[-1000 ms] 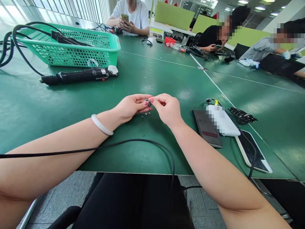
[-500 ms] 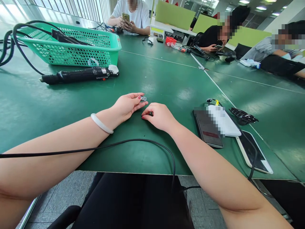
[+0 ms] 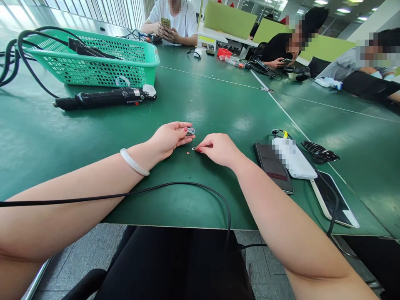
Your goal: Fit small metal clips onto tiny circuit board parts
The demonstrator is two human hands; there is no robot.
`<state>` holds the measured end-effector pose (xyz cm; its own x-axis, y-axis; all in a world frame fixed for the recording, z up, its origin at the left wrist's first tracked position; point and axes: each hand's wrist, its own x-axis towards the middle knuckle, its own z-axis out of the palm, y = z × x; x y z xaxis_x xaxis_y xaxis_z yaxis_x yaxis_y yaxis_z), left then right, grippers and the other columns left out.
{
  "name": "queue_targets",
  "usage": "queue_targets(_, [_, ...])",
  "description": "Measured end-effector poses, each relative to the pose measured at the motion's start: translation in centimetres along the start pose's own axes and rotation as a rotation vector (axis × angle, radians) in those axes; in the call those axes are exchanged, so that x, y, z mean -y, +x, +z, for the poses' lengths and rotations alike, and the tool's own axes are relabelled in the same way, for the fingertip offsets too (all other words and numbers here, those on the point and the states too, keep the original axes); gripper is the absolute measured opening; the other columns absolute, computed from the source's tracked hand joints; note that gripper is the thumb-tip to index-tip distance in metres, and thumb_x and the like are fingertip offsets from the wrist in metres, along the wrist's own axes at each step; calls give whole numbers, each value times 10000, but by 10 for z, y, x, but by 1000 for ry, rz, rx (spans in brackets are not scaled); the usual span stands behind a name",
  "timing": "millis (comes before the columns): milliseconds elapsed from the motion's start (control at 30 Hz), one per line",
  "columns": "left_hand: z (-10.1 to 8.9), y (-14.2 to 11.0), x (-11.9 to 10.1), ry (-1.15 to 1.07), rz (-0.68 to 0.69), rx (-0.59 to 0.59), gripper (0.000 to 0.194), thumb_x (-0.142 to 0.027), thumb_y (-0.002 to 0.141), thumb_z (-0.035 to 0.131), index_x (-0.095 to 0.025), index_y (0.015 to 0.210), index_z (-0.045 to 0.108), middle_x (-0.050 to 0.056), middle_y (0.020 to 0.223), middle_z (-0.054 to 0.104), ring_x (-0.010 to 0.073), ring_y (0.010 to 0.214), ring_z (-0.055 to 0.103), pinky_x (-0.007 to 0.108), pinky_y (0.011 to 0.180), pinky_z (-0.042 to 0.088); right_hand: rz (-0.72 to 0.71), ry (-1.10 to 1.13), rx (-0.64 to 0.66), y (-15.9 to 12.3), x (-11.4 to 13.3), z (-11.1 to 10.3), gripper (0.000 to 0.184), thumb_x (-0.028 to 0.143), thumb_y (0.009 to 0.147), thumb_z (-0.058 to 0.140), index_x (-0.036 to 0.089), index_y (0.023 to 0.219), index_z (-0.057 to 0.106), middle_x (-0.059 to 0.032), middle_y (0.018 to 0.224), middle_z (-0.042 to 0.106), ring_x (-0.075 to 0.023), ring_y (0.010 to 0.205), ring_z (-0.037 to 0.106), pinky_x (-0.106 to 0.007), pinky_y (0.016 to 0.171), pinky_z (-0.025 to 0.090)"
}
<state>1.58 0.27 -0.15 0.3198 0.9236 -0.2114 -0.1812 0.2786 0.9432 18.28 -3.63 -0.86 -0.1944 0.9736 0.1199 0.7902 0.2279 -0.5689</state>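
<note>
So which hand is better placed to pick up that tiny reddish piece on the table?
Probably the right hand: it is down at the tiny metal piece beside the reddish piece, while the left hand pinches a small metallic part.

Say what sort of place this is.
Probably a shared small-parts assembly or repair workspace in an open-plan room: a large green worktable, what looks like an electric screwdriver lying on it, and lime-green partitions beyond.
</note>
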Motion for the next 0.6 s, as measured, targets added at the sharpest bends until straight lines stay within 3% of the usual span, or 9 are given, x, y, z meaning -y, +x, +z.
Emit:
queue_targets(167, [-1,0,0,-3,6,1,167,-44,863,472,-85,967,597,67,883,619,110,752,647,312,878,515,-112,-53,0,-1,9,5,117,233,772,632,237,821,739,-13,805,643,-130,726,540,-280,641,393])
queue_targets(267, [-1,1,1,-9,11,4,170,-39,864,465,-87,961,595,71,873,624,109,751,645,308,871,517,-131,-113,4,-1,16,10,80,252,764,649,214,777,717,-15,797,620,-131,725,525,-272,618,370])
queue_targets(600, [0,2,2,18,10,-3,165,-50,868,465,-94,940,607,62,839,632,95,728,619,282,823,517,-246,-390,-34,-1,18,22,189,209,872,460,182,777,621,-35,902,615,-147,739,539,-282,566,304])
